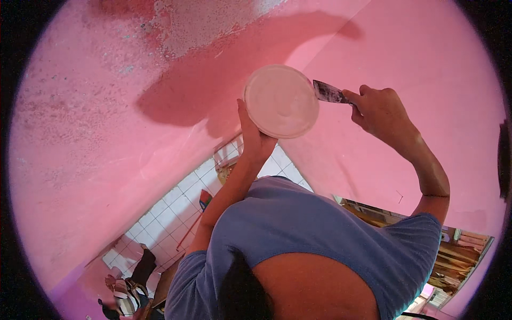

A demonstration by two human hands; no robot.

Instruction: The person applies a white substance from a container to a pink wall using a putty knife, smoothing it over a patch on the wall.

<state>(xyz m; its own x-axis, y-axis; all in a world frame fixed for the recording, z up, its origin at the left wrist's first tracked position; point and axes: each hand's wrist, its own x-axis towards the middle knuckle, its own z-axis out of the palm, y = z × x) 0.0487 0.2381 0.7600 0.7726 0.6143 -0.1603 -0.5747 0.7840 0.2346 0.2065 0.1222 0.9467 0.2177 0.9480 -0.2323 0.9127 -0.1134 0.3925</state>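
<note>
My left hand [257,140] is closed around the side and underside of a round tub [318,109], held up in front of the pink wall. Pale, smooth paste [280,98] shows across the tub's round top. In my right hand [385,113] is a putty knife [329,93], gripped by its handle. Its blade is smeared with paste and points left, with the tip at the tub's right rim; whether it touches the rim I cannot tell. Most of my left fingers are hidden behind the tub.
Pink walls [426,69] meet in a corner ahead, and a rough, peeling patch [197,26] covers the upper left. White floor tiles [168,200] lie below. A red-handled broom [205,199] is beside my left arm. A wooden structure [458,256] shows at lower right.
</note>
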